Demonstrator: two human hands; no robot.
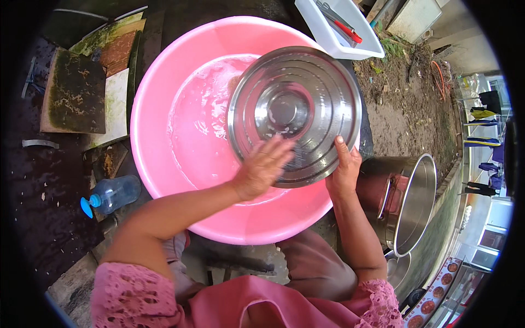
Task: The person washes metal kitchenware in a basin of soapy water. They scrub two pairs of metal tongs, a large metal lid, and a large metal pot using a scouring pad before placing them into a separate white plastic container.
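Observation:
A round stainless-steel pot lid (328,104) with ringed ridges is held tilted over the right side of a large pink basin (150,120). My right hand (345,167) grips its lower right rim, thumb on the face and the other fingers mostly hidden behind. Flat against the wet lower left part of the lid lies my left hand (265,167), its fingers stretched and slightly blurred. Soapy water (202,136) with patches of foam fills the bottom of the basin. Part of that water is covered by the lid.
A blue-capped pump bottle (117,194) lies left of the basin. On the right, a large steel pot (391,202) rests on its side. A white tray (344,52) holding red-handled scissors (349,31) stands beyond the basin. Mouldy boards (74,93) lean at the left.

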